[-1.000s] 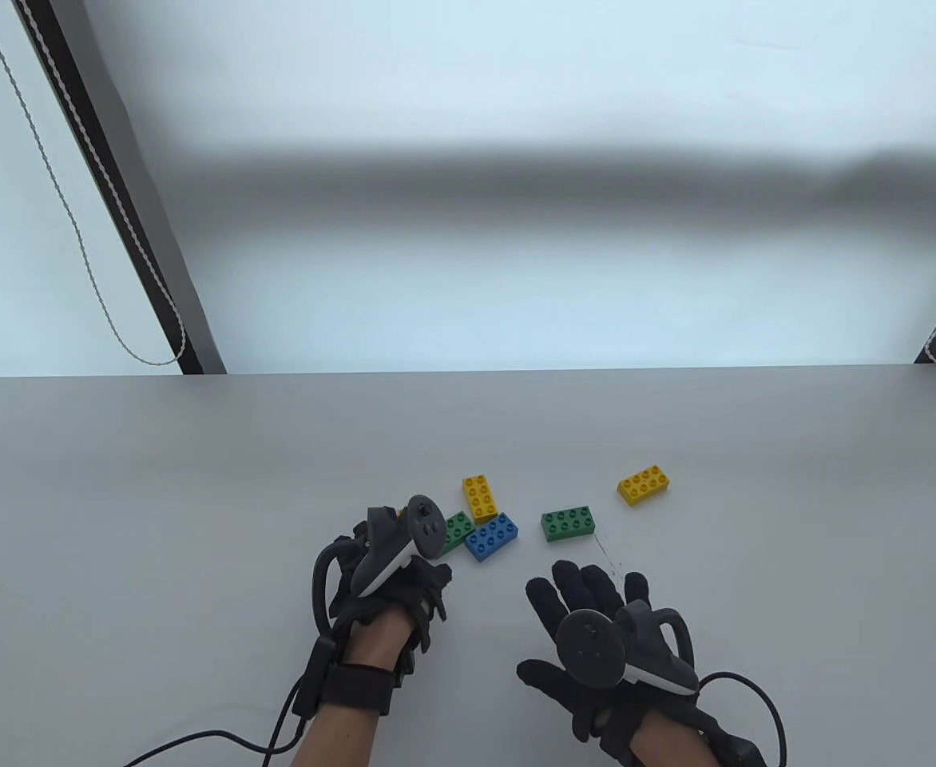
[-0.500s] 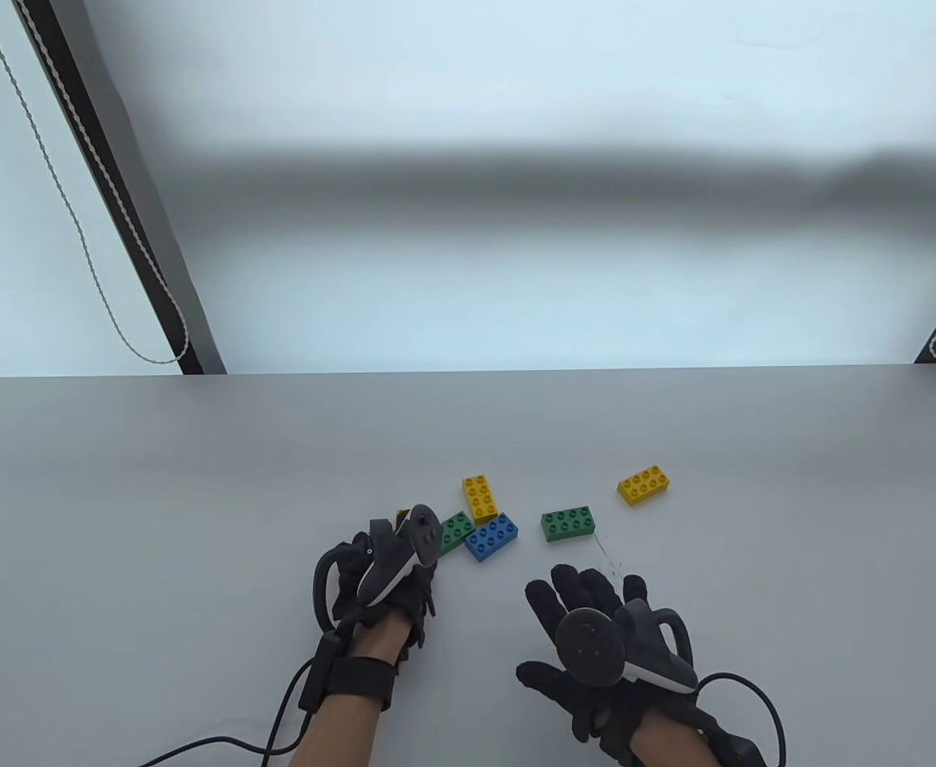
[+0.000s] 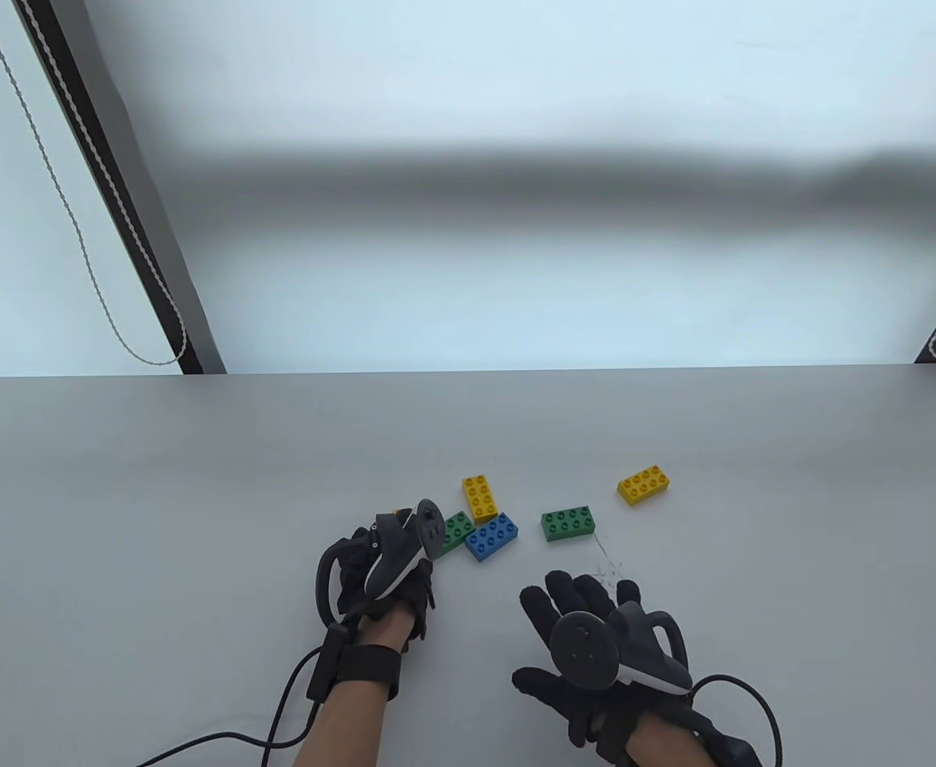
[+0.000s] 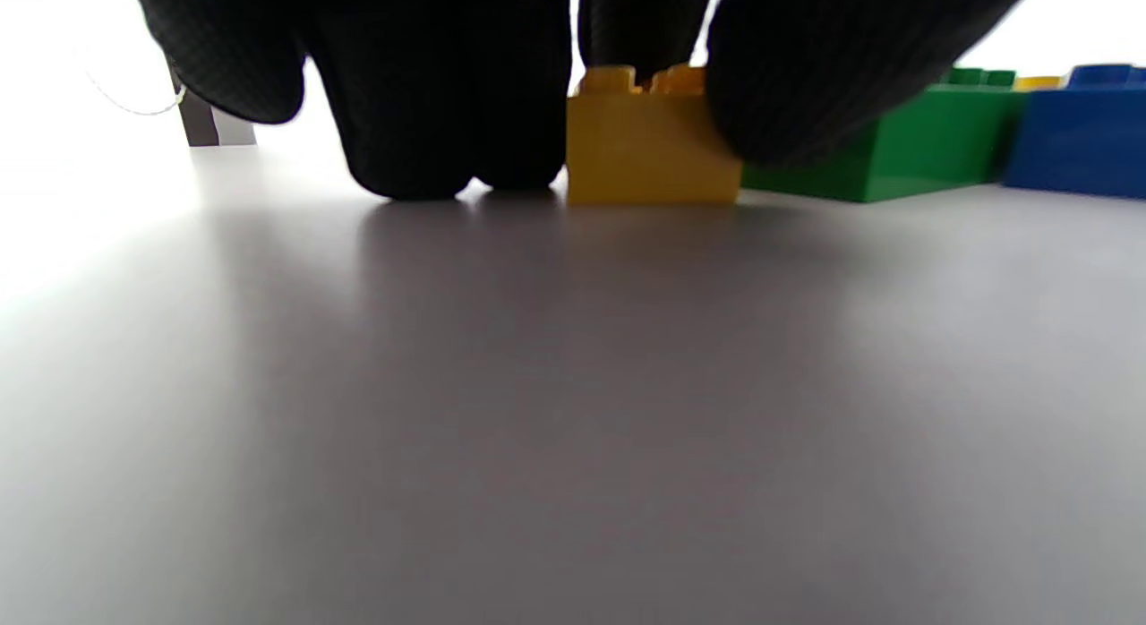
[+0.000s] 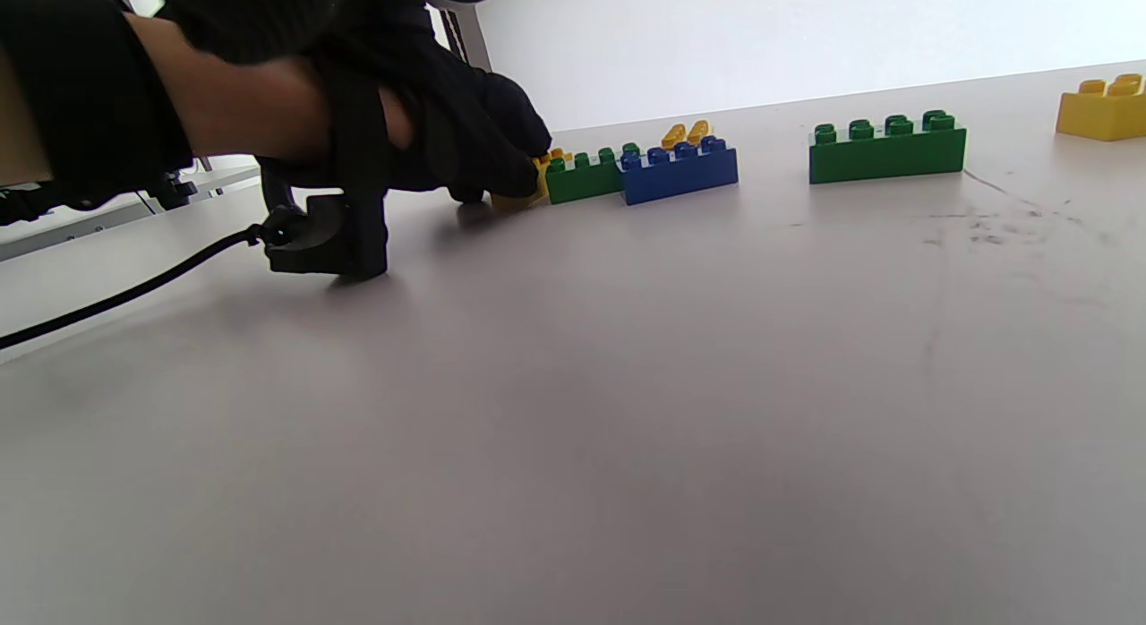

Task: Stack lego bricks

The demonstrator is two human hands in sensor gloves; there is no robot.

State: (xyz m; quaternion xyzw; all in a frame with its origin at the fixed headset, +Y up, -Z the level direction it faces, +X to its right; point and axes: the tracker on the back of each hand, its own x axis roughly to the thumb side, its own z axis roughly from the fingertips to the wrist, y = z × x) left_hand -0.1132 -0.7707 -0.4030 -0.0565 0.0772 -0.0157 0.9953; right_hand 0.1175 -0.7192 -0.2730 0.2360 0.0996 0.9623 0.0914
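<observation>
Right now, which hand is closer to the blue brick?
Left. The left hand is just beside the blue brick, gripping a small yellow brick. The right hand rests flat on the table, farther away.

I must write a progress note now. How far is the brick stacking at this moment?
Done: nothing; no brick sits on another. The yellow brick, blue brick, both green bricks and the far yellow brick lie single on the table.
In hand: the left hand grips a small yellow brick, not yet lifted off the table.
Left: all the stacking. The right hand holds nothing.
</observation>
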